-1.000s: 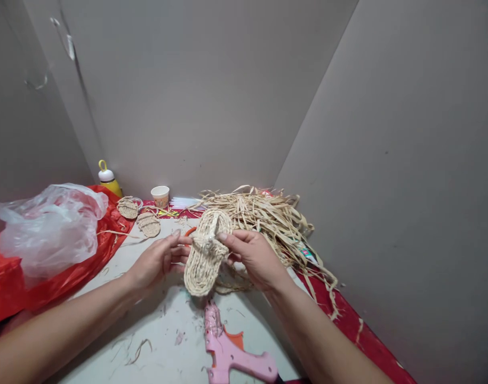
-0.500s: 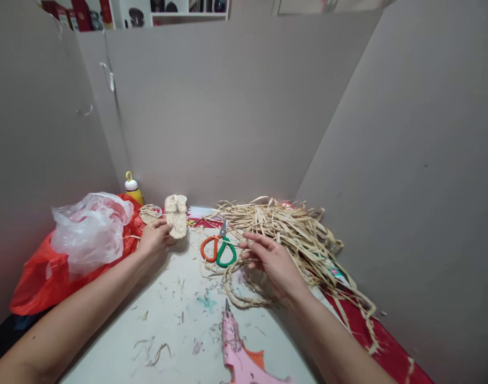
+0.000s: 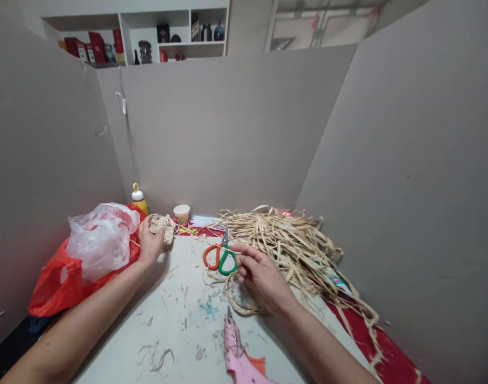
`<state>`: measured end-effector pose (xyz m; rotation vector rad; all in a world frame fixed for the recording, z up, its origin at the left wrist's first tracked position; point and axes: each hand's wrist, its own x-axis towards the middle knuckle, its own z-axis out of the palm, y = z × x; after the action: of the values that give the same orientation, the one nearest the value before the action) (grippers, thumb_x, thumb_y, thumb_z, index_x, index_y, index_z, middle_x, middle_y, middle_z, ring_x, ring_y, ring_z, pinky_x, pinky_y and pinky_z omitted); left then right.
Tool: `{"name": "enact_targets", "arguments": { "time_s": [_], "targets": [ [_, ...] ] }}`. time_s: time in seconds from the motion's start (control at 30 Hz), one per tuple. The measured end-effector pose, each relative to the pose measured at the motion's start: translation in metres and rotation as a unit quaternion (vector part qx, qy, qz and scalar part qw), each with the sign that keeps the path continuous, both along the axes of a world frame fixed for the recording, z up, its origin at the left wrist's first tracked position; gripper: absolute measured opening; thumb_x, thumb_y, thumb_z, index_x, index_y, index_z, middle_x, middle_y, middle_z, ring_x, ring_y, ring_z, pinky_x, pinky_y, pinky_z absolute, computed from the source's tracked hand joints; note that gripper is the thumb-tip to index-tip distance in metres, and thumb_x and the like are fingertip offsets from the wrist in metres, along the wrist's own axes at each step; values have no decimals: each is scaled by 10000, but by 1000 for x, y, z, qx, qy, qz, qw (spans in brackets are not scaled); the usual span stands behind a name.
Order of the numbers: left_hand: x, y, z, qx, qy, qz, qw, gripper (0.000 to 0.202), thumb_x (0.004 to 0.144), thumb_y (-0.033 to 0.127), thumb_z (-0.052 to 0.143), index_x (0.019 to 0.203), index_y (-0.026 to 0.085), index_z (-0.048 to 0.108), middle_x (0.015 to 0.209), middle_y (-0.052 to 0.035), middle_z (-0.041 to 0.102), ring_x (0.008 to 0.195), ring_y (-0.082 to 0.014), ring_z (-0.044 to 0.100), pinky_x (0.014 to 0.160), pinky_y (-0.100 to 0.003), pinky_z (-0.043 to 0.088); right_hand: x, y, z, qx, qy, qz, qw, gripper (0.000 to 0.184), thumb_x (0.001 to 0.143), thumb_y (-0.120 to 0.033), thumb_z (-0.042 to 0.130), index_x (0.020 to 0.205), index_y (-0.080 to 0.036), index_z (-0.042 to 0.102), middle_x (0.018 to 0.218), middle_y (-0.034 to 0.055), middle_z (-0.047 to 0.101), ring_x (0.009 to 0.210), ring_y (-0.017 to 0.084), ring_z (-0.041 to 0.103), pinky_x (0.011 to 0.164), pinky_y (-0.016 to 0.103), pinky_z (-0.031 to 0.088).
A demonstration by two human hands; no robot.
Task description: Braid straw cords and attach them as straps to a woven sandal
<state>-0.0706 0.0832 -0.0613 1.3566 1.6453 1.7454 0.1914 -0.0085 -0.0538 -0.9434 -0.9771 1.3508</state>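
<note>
My left hand (image 3: 151, 242) grips a small woven straw slipper (image 3: 167, 229) at the back left of the table, beside the plastic bags. The fingers partly cover it. My right hand (image 3: 263, 274) is closed in a pinch, with a thin straw strand (image 3: 224, 249) at its fingertips. Just left of those fingers lie scissors (image 3: 220, 258) with one orange and one green handle. Beneath the right hand is a coil of braided straw cord (image 3: 238, 305), partly hidden by it. Nearer to me rests a pink glue gun (image 3: 239, 352).
A heap of loose straw strands (image 3: 284, 240) covers the back right. A paper cup (image 3: 182, 214) and a yellow bottle (image 3: 139, 201) stand at the back. Red and white plastic bags (image 3: 95, 242) lie left. Grey panels (image 3: 223, 128) enclose the table; scraps litter its top.
My left hand has turned and shifted, and the slipper in it now lies lower and farther left, uncovering the paper cup. My right hand has moved slightly left. The view has tilted up.
</note>
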Motion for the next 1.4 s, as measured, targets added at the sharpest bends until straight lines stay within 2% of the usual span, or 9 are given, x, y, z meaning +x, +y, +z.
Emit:
{"name": "enact_targets", "arguments": {
  "time_s": [0.1, 0.27, 0.5, 0.73, 0.97, 1.17, 1.23, 1.3, 1.4],
  "targets": [
    [24, -26, 7, 44, 25, -68, 996, 457, 792, 193, 611, 1245, 204, 558, 1360, -100, 524, 1263, -245, 479, 1038, -326, 385, -5, -3, 2, 17, 20, 6, 1000, 251, 693, -228, 623, 934, -171, 665, 585, -71, 473, 445, 67, 362, 404, 180, 360],
    [61, -76, 9, 51, 49, -240, 968, 330, 853, 284, 585, 1169, 197, 629, 1178, -93, 657, 1077, -216, 605, 912, -311, 459, -9, -11, 7, 38, 40, 26, 998, 247, 732, -261, 653, 969, -194, 635, 542, -93, 458, 418, 59, 296, 376, 166, 328],
    [75, -109, 9, 23, 88, -357, 930, 226, 857, 294, 622, 1028, 178, 714, 1012, -85, 727, 917, -202, 657, 820, -305, 498, -13, -18, 6, 56, 12, 139, 989, 414, 789, -352, 701, 1153, -204, 572, 541, -82, 566, 372, 58, 346, 376, 179, 393],
    [75, -112, 6, -8, 76, -368, 926, 184, 845, 296, 647, 941, 169, 740, 897, -68, 750, 782, -178, 673, 751, -296, 536, -17, -19, -1, 20, -12, 152, 988, 498, 765, -394, 739, 1181, -189, 558, 505, -93, 550, 348, 49, 394, 354, 160, 334],
    [69, -100, -5, 172, 203, -355, 896, 140, 881, 189, 589, 927, 170, 720, 769, -46, 742, 643, -136, 664, 635, -245, 526, -15, -14, -7, -6, -14, 171, 985, 585, 734, -436, 766, 1213, -185, 541, 524, -81, 553, 376, 54, 382, 364, 168, 361],
    [70, -106, -5, 233, 289, -330, 868, 126, 886, 114, 520, 898, 151, 640, 745, -48, 703, 677, -142, 646, 660, -242, 495, -22, -23, -8, -23, -34, 205, 978, 653, 757, -452, 750, 1297, -204, 479, 506, -107, 504, 360, 54, 357, 342, 163, 331],
    [71, -107, -3, 218, 288, -344, 867, 117, 892, 126, 500, 884, 156, 612, 734, -34, 678, 674, -136, 628, 663, -240, 484, -23, -26, -2, -21, -53, 225, 973, 676, 760, -471, 742, 1319, -210, 467, 508, -103, 512, 364, 57, 364, 347, 166, 325],
    [70, -105, -1, 166, 260, -342, 888, 126, 921, 172, 468, 868, 164, 581, 708, -10, 635, 638, -121, 594, 640, -230, 469, -19, -28, 7, -8, -69, 225, 972, 661, 767, -492, 728, 1316, -219, 480, 542, -78, 556, 385, 57, 385, 369, 166, 325],
    [67, -96, -2, 79, 227, -331, 912, 293, 971, 253, 377, 730, 178, 526, 624, 20, 548, 565, -104, 531, 591, -224, 436, -5, -26, 23, 27, -75, 164, 983, 539, 793, -515, 692, 1233, -232, 563, 576, -56, 584, 410, 56, 406, 397, 170, 326]
  ]
}}
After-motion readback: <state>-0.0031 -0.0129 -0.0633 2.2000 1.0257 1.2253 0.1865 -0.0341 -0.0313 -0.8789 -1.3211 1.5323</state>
